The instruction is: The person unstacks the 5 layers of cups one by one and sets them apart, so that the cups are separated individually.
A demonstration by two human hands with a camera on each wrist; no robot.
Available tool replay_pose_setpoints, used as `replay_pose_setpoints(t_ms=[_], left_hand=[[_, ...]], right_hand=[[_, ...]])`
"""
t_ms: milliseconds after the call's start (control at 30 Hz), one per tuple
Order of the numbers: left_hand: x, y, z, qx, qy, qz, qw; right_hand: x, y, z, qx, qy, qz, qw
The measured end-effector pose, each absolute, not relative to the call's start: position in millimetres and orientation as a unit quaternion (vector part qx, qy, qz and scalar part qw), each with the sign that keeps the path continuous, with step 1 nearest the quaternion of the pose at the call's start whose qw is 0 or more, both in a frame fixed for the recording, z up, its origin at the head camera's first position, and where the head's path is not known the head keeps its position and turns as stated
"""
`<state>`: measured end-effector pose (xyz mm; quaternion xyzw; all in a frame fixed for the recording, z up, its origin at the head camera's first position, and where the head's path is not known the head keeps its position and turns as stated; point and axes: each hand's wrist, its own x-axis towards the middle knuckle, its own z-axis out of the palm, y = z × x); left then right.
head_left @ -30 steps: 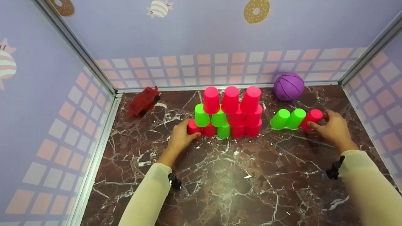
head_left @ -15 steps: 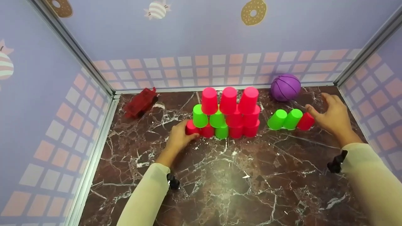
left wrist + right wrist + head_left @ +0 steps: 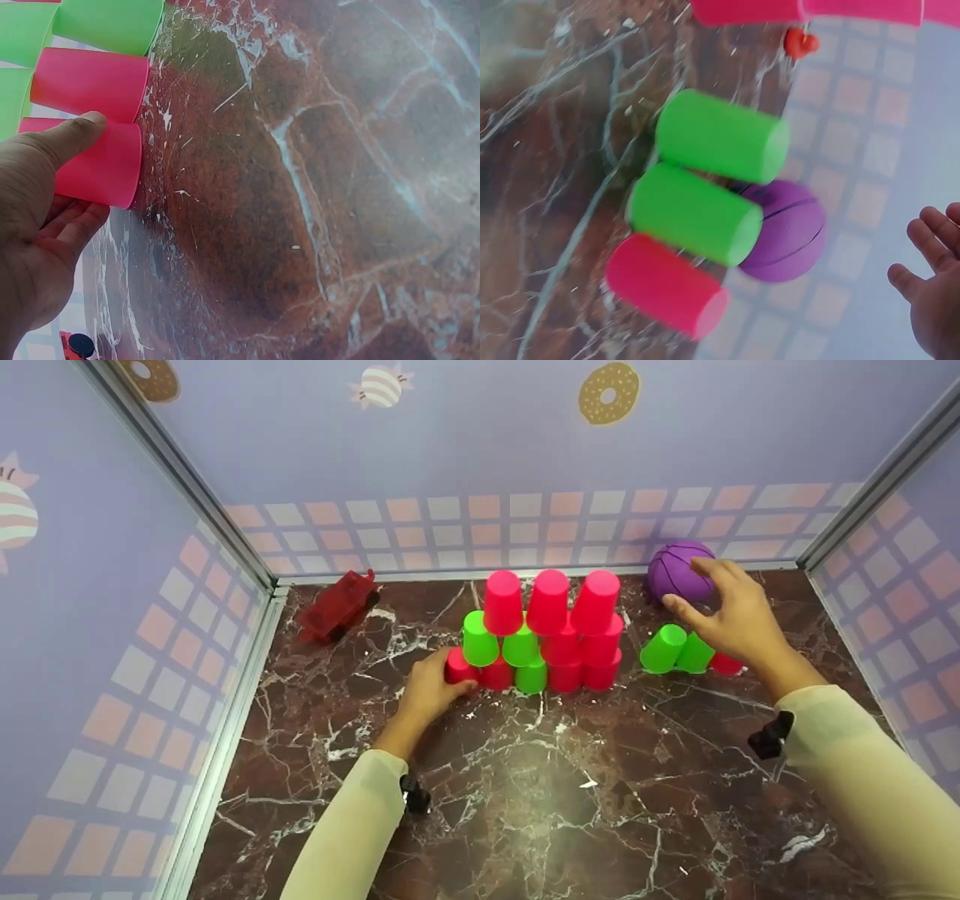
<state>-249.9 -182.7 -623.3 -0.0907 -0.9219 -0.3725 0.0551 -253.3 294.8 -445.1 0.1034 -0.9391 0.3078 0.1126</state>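
Upside-down plastic cups form a three-tier stack in the head view, with three pink cups point(image 3: 548, 601) on top. Green cups point(image 3: 480, 639) and pink cups mix in the two lower tiers. At the stack's left end, my left hand point(image 3: 426, 690) grips the bottom-row pink cup point(image 3: 101, 165), its thumb on the near side and fingers behind. My right hand point(image 3: 739, 619) hovers with spread fingers and holds nothing. It is over a separate row of two green cups point(image 3: 663, 649) and one pink cup point(image 3: 666, 286), partly covering that row in the head view.
A purple ball point(image 3: 671, 574) lies against the back wall point(image 3: 480, 450), behind the separate cups. A red toy point(image 3: 337, 607) with dark wheels lies at the back left. Side walls flank the dark marbled tabletop point(image 3: 525, 795).
My right hand has let go of the pink cup at the right end of the short row, lifted, and moved left over the cups. The left hand keeps its grip in place.
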Motion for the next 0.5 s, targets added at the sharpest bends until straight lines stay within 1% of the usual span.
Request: replay_pose_setpoints(t_ms=[100, 167, 267, 500], left_hand=[[-243, -178, -608, -0.089, -0.923, -0.37, 0.056], [-236, -175, -594, -0.084, -0.923, -0.372, 0.044], [-231, -171, -584, -0.077, -0.926, -0.367, 0.033], [-231, -170, -583, -0.07, -0.928, -0.365, 0.025]], right_hand=[[-254, 280, -440, 0.13, -0.934, 0.31, 0.122], [-254, 271, -438, 0.149, -0.929, 0.313, 0.129], [-253, 260, -439, 0.184, -0.918, 0.323, 0.141], [-255, 240, -444, 0.245, -0.903, 0.326, 0.139]])
